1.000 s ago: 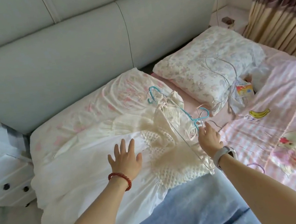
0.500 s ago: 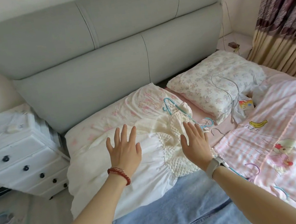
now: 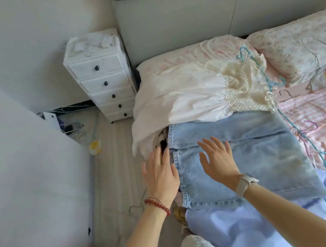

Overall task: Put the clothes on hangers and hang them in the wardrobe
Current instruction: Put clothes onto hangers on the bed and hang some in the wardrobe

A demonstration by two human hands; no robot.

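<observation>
Stretching across the right of the view, a bed with a pink cartoon-print cover is seen, backed by a grey padded headboard, with a white five-drawer bedside chest standing at its head-end corner. On the bed, a cream-and-white gathered dress with a crocheted bodice is laid towards the headboard, and a folded light-blue denim garment is spread just nearer the person, its upper edge tucked against the dress. The denim's long axis is judged to run left to right across the bed edge. A thin turquoise wire hanger is seen at the dress's right side, others trailing along the denim's right edge. The right hand is held flat with fingers spread on the denim's left half, grasping nothing; the left hand, likewise relaxed and empty, is placed at the denim's left hem, so both are at the garment's left end, well apart from the hangers. Compared with half a second earlier, both hands have been withdrawn from the dress to the denim, and the view has swung down and leftwards.
</observation>
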